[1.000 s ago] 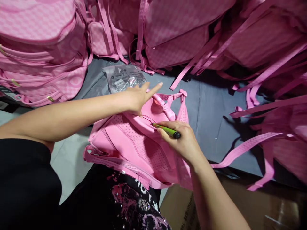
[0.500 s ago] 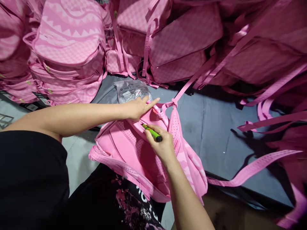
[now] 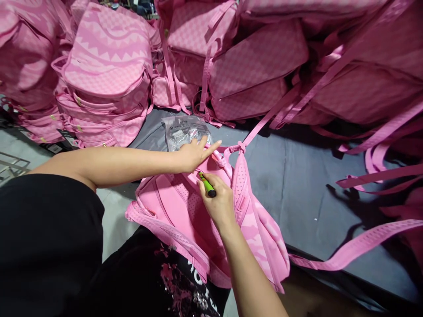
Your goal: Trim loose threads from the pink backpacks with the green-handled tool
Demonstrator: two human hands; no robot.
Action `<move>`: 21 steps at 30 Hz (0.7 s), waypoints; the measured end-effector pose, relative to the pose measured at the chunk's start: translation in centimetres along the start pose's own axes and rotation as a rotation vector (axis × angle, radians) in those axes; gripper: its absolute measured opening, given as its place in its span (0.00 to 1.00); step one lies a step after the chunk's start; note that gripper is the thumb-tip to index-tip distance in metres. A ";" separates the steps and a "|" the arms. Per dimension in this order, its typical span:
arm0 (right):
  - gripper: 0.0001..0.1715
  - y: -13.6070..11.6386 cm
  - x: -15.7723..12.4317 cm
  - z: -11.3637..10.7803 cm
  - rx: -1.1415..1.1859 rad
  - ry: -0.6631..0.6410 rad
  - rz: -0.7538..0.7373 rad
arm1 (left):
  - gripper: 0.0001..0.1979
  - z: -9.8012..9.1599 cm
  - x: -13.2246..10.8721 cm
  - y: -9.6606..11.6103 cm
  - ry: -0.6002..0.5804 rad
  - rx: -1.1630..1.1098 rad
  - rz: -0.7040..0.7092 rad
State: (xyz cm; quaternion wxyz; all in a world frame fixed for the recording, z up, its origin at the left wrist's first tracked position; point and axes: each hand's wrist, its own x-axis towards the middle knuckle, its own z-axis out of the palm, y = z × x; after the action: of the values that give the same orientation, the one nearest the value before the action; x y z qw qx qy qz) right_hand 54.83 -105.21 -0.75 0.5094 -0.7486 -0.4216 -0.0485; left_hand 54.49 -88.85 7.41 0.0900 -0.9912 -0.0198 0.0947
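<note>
A pink backpack [image 3: 172, 207] lies tilted against my lap and the table edge, its padded back and straps facing up. My left hand [image 3: 194, 155] rests on its upper edge near the top handle, fingers spread. My right hand [image 3: 220, 200] grips a slim green pen-like tool [image 3: 207, 185] with a black end. The far tip of this tool points at the fabric just below my left hand; I cannot tell whether it touches. Just beyond my left hand lies a clear plastic bag [image 3: 187, 130] with printing on it.
Piled pink backpacks [image 3: 107, 57] line the back and the right side. Loose pink straps [image 3: 357, 251] hang over the grey table cover [image 3: 297, 189], one running to the knot at the backpack's top. A metal rack [image 3: 13, 165] stands on the floor at far left.
The view has shifted slightly, so most things sit a little lower and further right. My right hand has tilted the green tool more upright; my left hand stays on the backpack's edge.
</note>
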 end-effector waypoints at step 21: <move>0.12 0.0 -0.1 -0.4 0.102 0.031 0.072 | 0.53 -1.0 -0.6 -2.1 -0.168 -0.232 -0.117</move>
State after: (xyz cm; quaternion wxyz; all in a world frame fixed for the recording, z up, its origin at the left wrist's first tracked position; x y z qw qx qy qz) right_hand 54.87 -105.55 -0.61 0.5547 -0.7357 -0.3882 -0.0203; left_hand 54.04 -87.05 8.90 -0.0218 -0.9807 -0.0960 0.1691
